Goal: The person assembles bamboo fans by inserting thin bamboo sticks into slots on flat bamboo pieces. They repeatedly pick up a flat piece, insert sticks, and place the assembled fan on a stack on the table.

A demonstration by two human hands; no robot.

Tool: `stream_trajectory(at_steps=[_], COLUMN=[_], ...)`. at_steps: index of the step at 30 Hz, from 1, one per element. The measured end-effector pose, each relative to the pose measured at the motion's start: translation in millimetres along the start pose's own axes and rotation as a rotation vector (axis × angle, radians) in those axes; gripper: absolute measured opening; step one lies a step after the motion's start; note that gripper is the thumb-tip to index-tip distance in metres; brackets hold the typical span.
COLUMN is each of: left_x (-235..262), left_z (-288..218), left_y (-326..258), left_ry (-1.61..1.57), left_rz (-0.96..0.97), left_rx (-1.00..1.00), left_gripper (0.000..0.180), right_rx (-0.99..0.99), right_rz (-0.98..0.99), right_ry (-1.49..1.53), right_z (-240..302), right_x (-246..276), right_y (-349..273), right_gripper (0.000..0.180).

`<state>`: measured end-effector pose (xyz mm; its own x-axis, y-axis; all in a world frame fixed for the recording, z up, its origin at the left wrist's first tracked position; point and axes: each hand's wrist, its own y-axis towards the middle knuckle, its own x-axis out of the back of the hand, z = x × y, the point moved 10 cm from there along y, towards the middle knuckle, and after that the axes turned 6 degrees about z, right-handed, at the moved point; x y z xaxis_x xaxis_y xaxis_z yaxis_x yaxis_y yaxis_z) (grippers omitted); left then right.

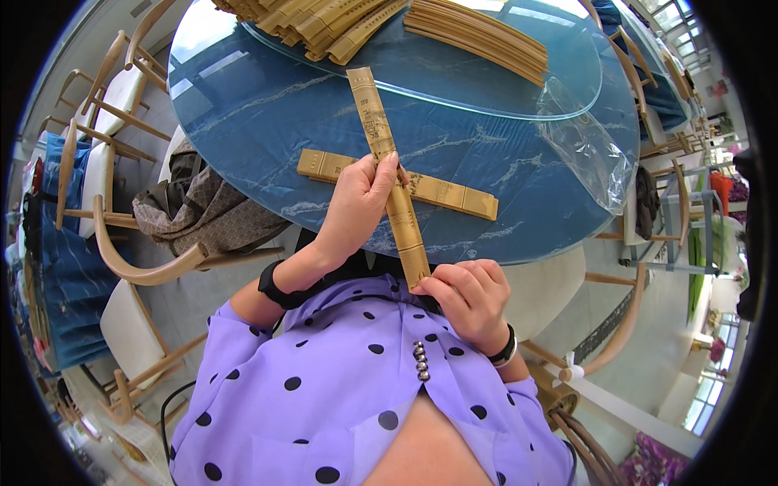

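A long, narrow strip of folded brown card (pixel 370 109), printed along its face, slants across in front of me. My left hand (pixel 356 202) grips it around the middle, the thumb lying on its face. At the near end, my right hand (pixel 470 293) pinches the strip's tip between thumb and fingers. Beneath my left hand, more flat brown card strips (pixel 454 195) lie crosswise on the blue table, partly hidden by that hand and the held strip.
Stacks of similar brown strips (pixel 478 42) rest on a glass turntable (pixel 454 99) at the table's far side. A crumpled clear plastic bag (pixel 596 162) lies at the right of the blue marbled table (pixel 267 130). A patterned bag (pixel 207 206) sits on a wooden chair at left.
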<state>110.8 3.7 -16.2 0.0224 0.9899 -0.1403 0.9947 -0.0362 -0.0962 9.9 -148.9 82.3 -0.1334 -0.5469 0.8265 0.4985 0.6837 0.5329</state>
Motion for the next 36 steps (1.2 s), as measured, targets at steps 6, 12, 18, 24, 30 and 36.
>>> stream_trajectory(at_steps=[6,12,18,24,30,36], left_x=[-13,-14,39,112,126,110], left_z=[6,-26,-161,-189,-157,-163], left_y=[-6,-14,58,187,240,206], left_ry=[0.039,0.233,1.231,2.14,2.255,2.172], left_rz=[0.09,0.186,-0.249,-0.509,-0.439,-0.462], left_rx=[0.032,-0.004,-0.617,-0.498,-0.257,-0.437], left_gripper=[0.034,0.034,0.025,0.044,0.05,0.053], right_rx=[0.06,0.083,0.012,-0.056,-0.079,-0.089], right_rz=[-0.022,-0.057,-0.047,-0.006,0.045,0.086], right_ry=[-0.025,0.105,0.149,0.119,0.076,0.048], right_z=[3,-5,-12,-32,-44,-59], right_x=[7,19,24,18,21,18], right_y=[4,22,16,10,10,9], right_gripper=[0.02,0.022,0.023,0.021,0.02,0.019])
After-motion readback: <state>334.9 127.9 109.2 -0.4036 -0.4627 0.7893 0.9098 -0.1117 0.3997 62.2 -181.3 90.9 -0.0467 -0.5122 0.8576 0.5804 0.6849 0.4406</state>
